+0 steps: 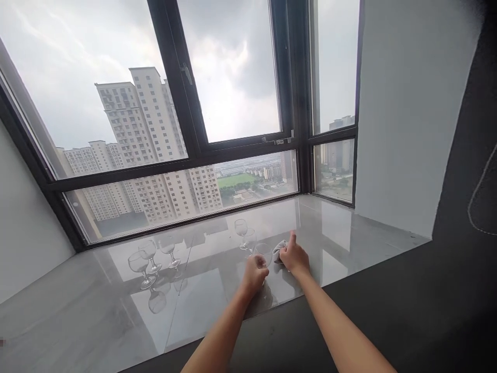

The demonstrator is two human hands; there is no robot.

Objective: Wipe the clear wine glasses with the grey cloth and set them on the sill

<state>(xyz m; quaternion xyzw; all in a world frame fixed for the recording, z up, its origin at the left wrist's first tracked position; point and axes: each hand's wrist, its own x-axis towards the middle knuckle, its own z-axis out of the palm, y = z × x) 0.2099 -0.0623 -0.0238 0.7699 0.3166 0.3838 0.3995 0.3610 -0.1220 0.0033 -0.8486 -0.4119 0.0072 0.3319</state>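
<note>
Left hand [254, 273] grips wine glass [263, 252]; right hand [294, 257] clutches grey cloth [278, 251].

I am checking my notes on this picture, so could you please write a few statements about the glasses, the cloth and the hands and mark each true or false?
1. The left hand grips a glass. True.
2. The right hand holds a sponge. False: it holds a grey cloth.
3. Three glasses stand at the left of the sill. True.
4. Those three lie on their sides. False: they stand upright.
5. Two more glasses stand behind the hands. True.
</note>
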